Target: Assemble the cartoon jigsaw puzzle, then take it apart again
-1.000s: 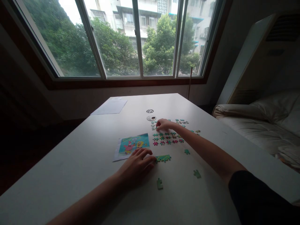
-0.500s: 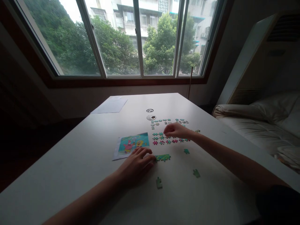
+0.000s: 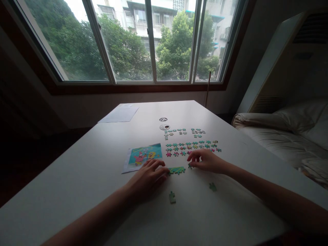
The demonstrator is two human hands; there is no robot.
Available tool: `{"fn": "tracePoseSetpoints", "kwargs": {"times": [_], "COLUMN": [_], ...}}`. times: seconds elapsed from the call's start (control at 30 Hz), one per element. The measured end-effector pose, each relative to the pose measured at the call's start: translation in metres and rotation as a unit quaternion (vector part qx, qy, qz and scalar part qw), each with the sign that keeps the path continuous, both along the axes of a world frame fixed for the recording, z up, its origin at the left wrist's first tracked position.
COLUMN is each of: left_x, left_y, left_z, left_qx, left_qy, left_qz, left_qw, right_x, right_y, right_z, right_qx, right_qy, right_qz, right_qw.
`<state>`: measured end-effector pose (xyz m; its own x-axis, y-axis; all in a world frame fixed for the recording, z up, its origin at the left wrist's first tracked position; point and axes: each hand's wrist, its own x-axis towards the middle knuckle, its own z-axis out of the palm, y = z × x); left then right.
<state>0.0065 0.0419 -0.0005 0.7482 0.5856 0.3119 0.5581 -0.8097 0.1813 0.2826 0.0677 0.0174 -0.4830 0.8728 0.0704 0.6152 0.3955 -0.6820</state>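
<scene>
Joined strip (image 3: 177, 169): could skew or part if your left hand (image 3: 151, 175) presses unevenly.
Green piece (image 3: 190, 166): could skid if your right hand (image 3: 208, 160) drags it.
Strip look: green-yellow, knobbed along its near edge, just right of the picture sheet (image 3: 133, 156) on the counter (image 3: 89, 177).
Piece look: small, dark, farther right of the picture sheet.
Left hold: loosely spread, at the picture sheet's near right corner.
Right hold: narrowly curled at the piece; I cannot tell if it grips.

We see joined strip (image 3: 177, 169): green-yellow, flat, knobbly-edged | small green piece (image 3: 190, 166): partly covered, just right of strip, apart
</scene>
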Motion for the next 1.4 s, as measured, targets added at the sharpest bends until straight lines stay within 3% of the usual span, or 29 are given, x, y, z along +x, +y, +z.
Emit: {"fn": "tracePoseSetpoints", "kwargs": {"times": [0.17,0.4,0.67,1.13,1.4], "left_x": [-0.001,-0.001,-0.001,0.000,-0.001], "left_y": [0.000,0.000,0.001,0.000,0.000], "left_z": [0.000,0.002,0.002,0.002,0.002], "left_qx": [0.003,0.003,0.012,0.017,0.007], "left_qy": [0.000,-0.006,-0.011,-0.008,0.003], "left_qz": [-0.005,-0.008,-0.013,-0.011,-0.011], "left_qw": [1.000,1.000,1.000,1.000,1.000], "right_x": [0.008,0.012,0.009,0.009,0.005], "right_y": [0.000,-0.002,-0.004,-0.004,0.026], "right_z": [0.006,0.010,0.003,0.006,0.022], "right_qx": [0.064,0.043,0.009,0.032,0.066], "right_qy": [-0.077,-0.113,-0.098,-0.101,-0.091], "right_qz": [-0.010,0.032,0.051,0.052,0.030], "right_qw": [0.995,0.992,0.994,0.993,0.993]}}
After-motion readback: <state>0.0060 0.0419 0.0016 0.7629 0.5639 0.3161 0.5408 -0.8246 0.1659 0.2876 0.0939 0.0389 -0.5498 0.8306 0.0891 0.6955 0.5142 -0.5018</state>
